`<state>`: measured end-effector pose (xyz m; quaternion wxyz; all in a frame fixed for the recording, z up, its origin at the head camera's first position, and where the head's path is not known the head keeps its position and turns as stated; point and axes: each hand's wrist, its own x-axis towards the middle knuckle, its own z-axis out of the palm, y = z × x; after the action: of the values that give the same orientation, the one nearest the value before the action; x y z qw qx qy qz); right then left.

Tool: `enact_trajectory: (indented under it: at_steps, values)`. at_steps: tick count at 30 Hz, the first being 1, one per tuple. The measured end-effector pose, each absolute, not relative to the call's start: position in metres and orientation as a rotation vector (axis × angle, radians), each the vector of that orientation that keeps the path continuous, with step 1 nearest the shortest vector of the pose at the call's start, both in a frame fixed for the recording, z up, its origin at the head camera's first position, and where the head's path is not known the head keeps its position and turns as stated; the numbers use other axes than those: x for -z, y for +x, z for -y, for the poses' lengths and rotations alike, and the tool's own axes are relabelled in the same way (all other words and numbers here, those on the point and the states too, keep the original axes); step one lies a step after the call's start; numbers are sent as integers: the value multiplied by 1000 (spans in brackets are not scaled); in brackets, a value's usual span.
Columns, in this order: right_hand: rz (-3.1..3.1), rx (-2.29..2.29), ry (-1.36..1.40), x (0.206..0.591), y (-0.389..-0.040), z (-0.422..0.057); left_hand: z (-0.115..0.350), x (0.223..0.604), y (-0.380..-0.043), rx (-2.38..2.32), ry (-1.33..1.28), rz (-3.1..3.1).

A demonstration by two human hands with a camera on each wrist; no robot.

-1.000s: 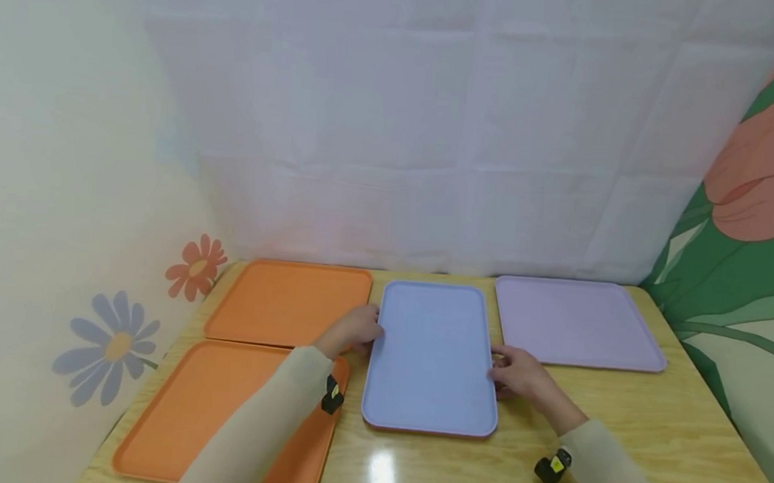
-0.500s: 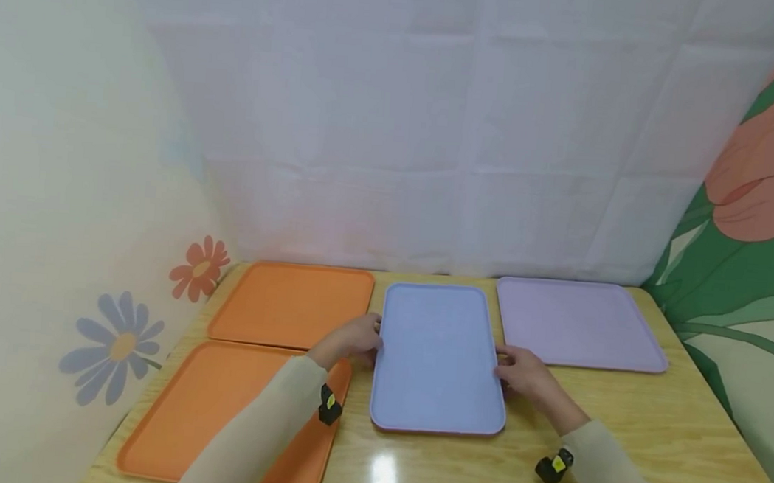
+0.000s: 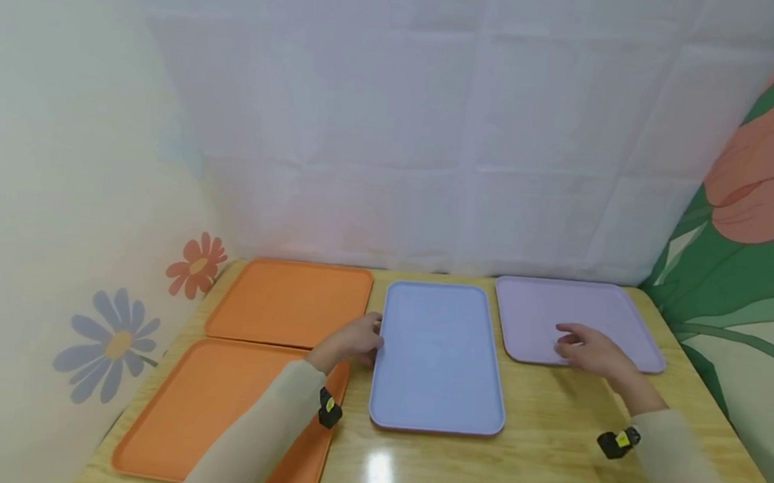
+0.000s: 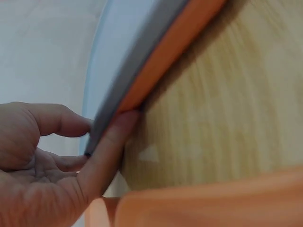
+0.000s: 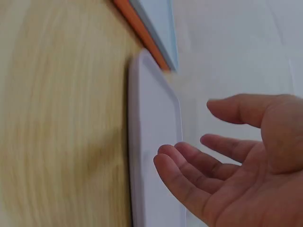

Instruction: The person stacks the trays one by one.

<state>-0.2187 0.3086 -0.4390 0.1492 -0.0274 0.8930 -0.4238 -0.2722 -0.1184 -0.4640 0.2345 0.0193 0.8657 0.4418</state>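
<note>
A light blue tray lies lengthwise in the middle of the wooden table, and an orange layer shows directly beneath its edge in the left wrist view. My left hand holds the blue tray's left edge, one digit at the rim and another against the side and the orange layer. Over the front part of a lilac tray at the back right hovers my right hand, its fingers loosely bent and holding nothing. The right wrist view shows those fingertips in front of the lilac tray.
Two orange trays lie on the left side, one at the back and one nearer, under my left forearm. A white cloth hangs behind the table. Painted walls flank both sides.
My right hand has let go of the blue tray's right edge and moved right, over the lilac tray. The blue tray shifted slightly right, then stopped. My left hand stays at its left edge.
</note>
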Motion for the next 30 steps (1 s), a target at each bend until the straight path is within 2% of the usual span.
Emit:
enact_trajectory:
  at_steps: [12,20,30]
  values:
    - [-2782,894,-71,439,-229,-390,122,467,-270,-1279,87,-2340]
    - [-2848,795,-50,449,-236,-418,123,470,-271,-1287,100,-2308]
    - [-2824,758,123,455,-242,-434,121,469,-271,-1273,81,-2272]
